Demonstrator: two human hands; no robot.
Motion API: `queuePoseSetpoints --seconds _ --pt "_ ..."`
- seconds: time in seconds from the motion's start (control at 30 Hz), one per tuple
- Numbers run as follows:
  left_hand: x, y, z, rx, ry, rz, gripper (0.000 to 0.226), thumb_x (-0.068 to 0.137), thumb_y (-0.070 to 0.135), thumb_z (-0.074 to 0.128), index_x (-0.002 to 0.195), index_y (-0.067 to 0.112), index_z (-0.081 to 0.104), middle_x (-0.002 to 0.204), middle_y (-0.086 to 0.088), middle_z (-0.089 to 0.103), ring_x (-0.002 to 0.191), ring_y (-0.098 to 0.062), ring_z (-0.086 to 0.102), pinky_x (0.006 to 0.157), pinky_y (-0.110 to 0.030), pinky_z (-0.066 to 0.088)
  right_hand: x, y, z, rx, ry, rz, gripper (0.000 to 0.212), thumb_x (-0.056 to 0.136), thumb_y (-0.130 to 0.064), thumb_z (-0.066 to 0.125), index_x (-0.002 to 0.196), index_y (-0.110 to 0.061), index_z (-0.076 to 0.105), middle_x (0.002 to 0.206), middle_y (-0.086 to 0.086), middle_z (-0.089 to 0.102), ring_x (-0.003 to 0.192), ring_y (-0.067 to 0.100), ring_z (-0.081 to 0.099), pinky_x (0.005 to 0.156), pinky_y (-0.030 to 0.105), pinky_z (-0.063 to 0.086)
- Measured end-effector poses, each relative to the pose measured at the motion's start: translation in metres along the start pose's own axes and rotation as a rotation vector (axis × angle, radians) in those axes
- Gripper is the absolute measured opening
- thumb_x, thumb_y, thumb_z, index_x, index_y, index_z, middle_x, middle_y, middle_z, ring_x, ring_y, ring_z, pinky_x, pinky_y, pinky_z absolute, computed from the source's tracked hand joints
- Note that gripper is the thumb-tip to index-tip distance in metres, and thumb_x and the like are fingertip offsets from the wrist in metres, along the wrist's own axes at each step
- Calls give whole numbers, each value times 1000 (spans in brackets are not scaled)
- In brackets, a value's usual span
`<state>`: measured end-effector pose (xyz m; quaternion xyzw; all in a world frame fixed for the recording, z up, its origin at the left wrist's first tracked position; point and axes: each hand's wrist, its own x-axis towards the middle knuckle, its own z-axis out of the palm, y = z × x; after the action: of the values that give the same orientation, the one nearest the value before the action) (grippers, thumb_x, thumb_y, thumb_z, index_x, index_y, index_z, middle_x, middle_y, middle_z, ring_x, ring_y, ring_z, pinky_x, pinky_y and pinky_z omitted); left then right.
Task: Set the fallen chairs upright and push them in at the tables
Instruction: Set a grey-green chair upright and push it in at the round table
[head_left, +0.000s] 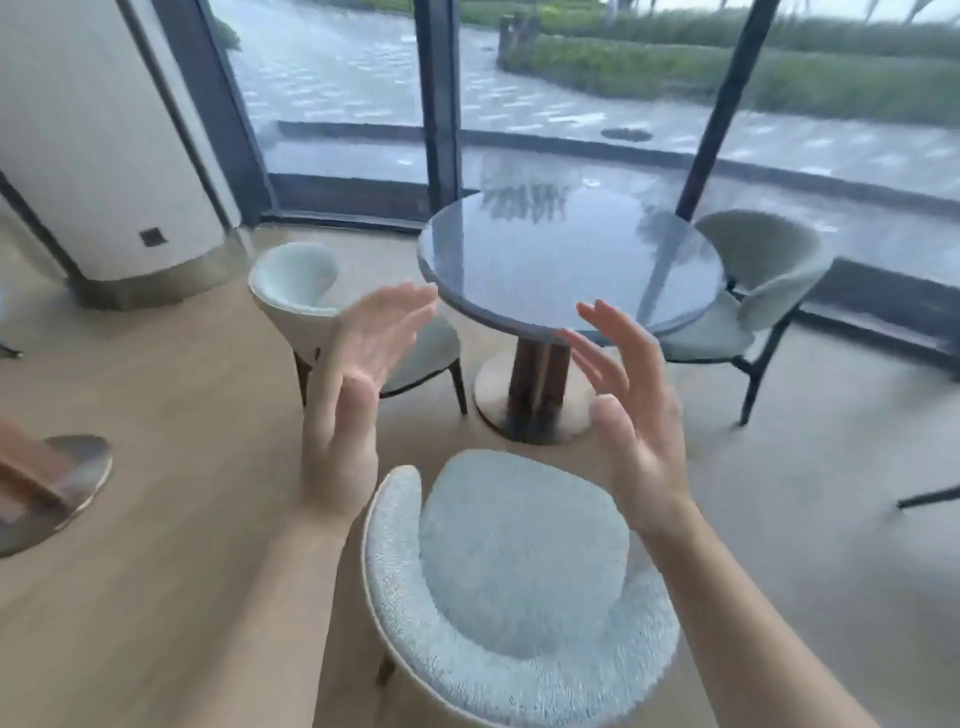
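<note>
A round grey glossy table (545, 254) on a dark pedestal stands by the window. Three pale fuzzy chairs stand upright around it. The near chair (519, 587) is right below me, a short way back from the table. The left chair (301, 291) has its seat partly under the tabletop. The right chair (763, 280) sits close to the table's far right side. My left hand (353, 395) and my right hand (628, 410) hover above the near chair, palms facing each other, fingers spread, touching nothing.
A white curved column (104, 156) rises at the left. Tall glass panes with dark frames (441, 104) close the far side. Another table's round base (57, 488) shows at the left edge. A dark chair leg (930, 496) pokes in at the right.
</note>
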<state>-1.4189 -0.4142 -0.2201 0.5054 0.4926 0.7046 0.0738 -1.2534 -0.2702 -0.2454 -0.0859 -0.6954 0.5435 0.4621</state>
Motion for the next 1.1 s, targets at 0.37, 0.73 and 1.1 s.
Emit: queuePoseSetpoints --seconds 0.37,0.73,1.1 --pt "-39 -61 -9 -59 -261 -133 79 99 81 43 146 19 53 155 -7 54 145 -41 55 120 -42 42 -76 35 13 -167 219 132 102 93 -74 61 154 4 36 156 23 49 138 32 61 114 39 49" --pt "-201 -201 -33 608 -1256 -708 119 52 82 88 154 65 28 169 20 36 165 -15 19 135 -56 10 -282 167 34 -880 -442 887 117 71 -98 50 160 -23 39 162 -5 48 153 13 38 133 38 15" --pt "-242 -260 -31 1121 -1664 -200 88 88 39 68 166 38 26 163 9 48 149 -21 46 129 -45 21 -293 204 39 -1327 -657 664 52 51 -28 90 101 -25 77 86 -5 76 84 22 74 93 43 58"
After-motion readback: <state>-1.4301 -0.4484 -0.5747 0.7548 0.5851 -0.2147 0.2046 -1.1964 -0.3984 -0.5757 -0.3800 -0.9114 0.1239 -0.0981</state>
